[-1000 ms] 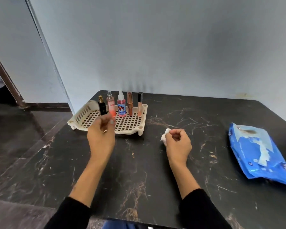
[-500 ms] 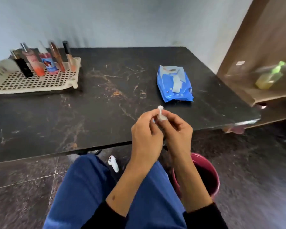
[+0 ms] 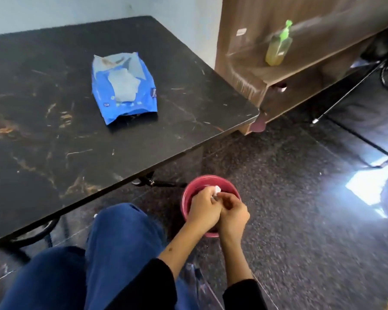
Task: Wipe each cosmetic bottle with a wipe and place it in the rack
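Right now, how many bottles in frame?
1: a yellow-green pump bottle on the wooden shelf at upper right, blurred. The rack is out of frame, so its bottles are unseen.

Tabletop (image 3: 54,153): glossy black veined stone look; wipes pack (image 3: 123,86): shiny blue plastic film; bucket (image 3: 186,198): smooth red plastic; shelf (image 3: 300,70): matt wood grain.

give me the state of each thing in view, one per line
wipe: crumpled, pinched between both hands over the bin
left hand: closed on the wipe
right hand: closed on the wipe
red bin: on the floor, open top, contents hidden
wipes pack: lying flat on the table, flap peeled open
table: dark marbled top
green pump bottle: upright on the wooden shelf, blurred
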